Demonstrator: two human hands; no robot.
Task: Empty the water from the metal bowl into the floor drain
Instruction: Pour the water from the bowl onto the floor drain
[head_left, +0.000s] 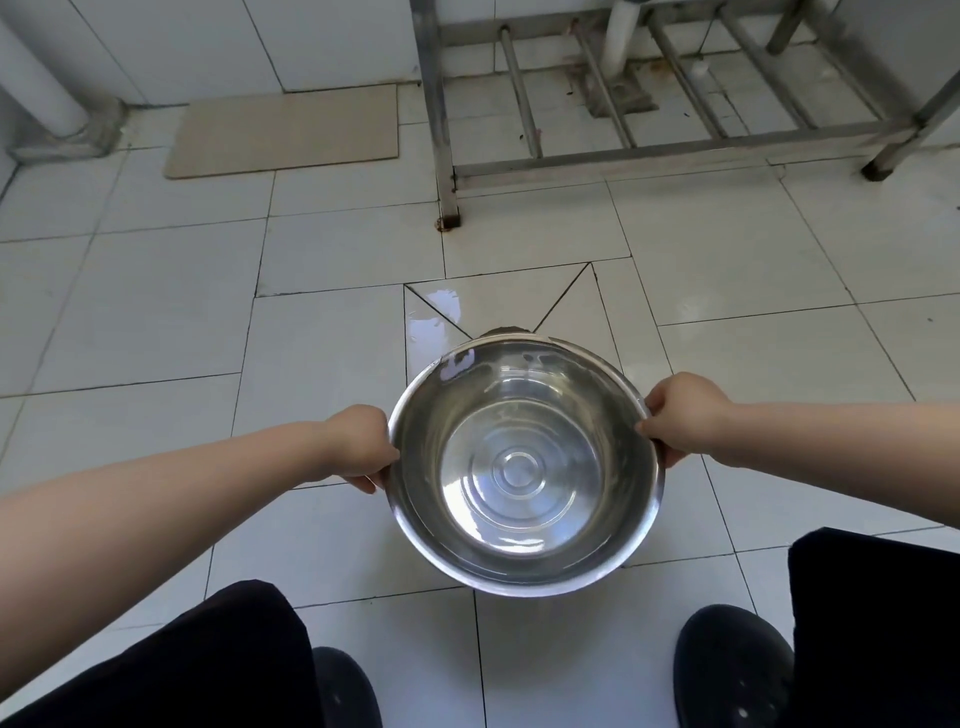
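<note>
A: Where is the round, shiny stainless-steel bowl (524, 467)?

B: Held in the air above the pale grey tiled floor (156, 322), between the person's knees and in front of two dark shoes (732, 670). Its far rim dips slightly away from the person. The inside shows concentric rings on the base and a thin film of water.

A: And the left hand (358, 447)?

B: The bare forearm reaches in from the lower left, nearly straight. The hand is closed on the bowl's left rim, thumb on top of the edge, fingers curled underneath.

A: The right hand (685, 415)?

B: It mirrors that. The forearm comes in from the right edge, wrist level, thumb pressed over the right rim and fingers wrapped below it. Both grips sit opposite each other across the bowl.

A: Can you see the floor drain (503, 330)?

B: Only a dark sliver just beyond the far rim, where diagonal tile cuts meet. The rest is hidden behind the bowl. A wet, glossy patch (434, 317) lies on the tiles just left of it.

A: Anything else nearby?

B: A steel rack frame (623, 161) stands well apart by the wall, with a beige mat (285, 132) to its left.
</note>
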